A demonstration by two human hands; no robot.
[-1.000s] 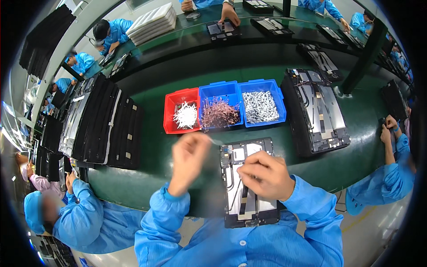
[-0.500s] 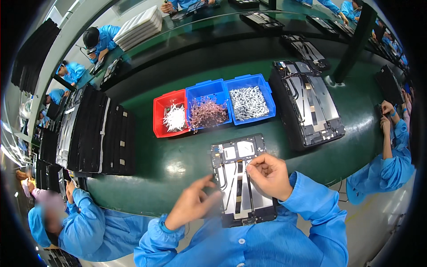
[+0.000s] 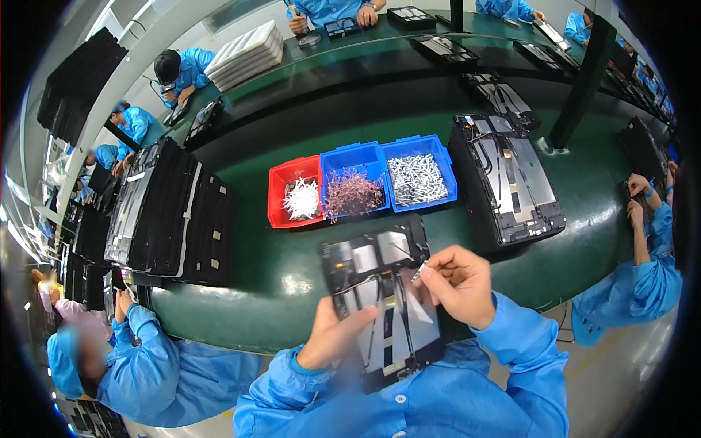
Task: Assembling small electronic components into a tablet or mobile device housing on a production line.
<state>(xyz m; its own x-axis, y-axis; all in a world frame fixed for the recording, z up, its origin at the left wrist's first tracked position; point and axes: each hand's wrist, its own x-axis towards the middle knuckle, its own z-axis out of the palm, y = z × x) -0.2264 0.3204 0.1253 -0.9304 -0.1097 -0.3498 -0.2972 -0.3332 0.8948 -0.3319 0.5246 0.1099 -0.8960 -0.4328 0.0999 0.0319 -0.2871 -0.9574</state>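
My left hand (image 3: 336, 334) grips the left edge of an opened tablet-like panel (image 3: 425, 327), its thumb lying across the face. The panel has a black frame, silver plates and dark ribbon cables; it is tilted and a little blurred. Over its right upper part, my right hand (image 3: 466, 288) pinches a small silvery-white strip-like piece (image 3: 419, 271) between thumb and fingers. Beyond the panel stand three bins: a red bin (image 3: 280, 177) with white slim pieces, a blue bin (image 3: 355, 158) with reddish wire-like parts, and another blue bin (image 3: 432, 205) full of small silvery-white pieces.
A stack of similar panels (image 3: 524, 182) stands at the right, and a tall black stack (image 3: 164, 219) at the left. A dark post (image 3: 584, 87) rises from the green table (image 3: 270, 292) at the far right. Co-workers in blue sit on both sides and across.
My left hand has come in and taken hold of the panel, which is now tilted and shifted left. My right hand has lifted slightly away, with the small silvery-white piece now showing in its fingers.
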